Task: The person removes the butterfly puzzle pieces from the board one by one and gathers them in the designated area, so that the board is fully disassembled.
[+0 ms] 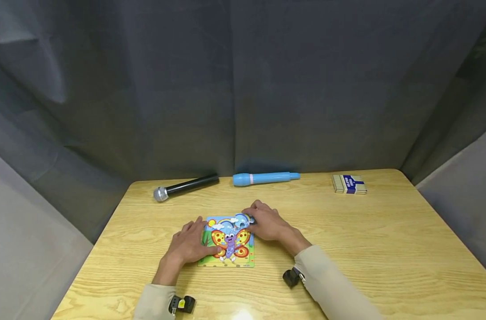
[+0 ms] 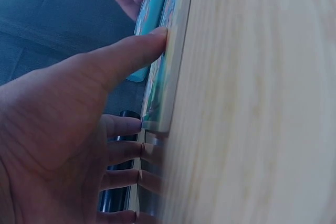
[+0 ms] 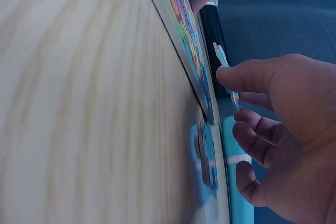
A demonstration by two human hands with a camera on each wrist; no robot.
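A colourful butterfly puzzle board [image 1: 229, 242] lies flat on the wooden table [image 1: 367, 249]. My left hand [image 1: 191, 242] rests beside the board's left edge with straight fingers on the table, and its thumb [image 2: 152, 40] presses the board's edge [image 2: 170, 51]. My right hand [image 1: 267, 222] is at the board's upper right corner. In the right wrist view it [image 3: 278, 119] pinches a thin blue puzzle piece [image 3: 224, 61], tilted up just off the board [image 3: 178, 19]. Another small blue piece [image 3: 203, 153] lies on the table by that corner.
A black microphone [image 1: 185, 186] and a light blue toy microphone [image 1: 264, 178] lie along the table's far edge. A blue and white box [image 1: 349, 184] sits at the far right. Dark curtains close off the back and sides.
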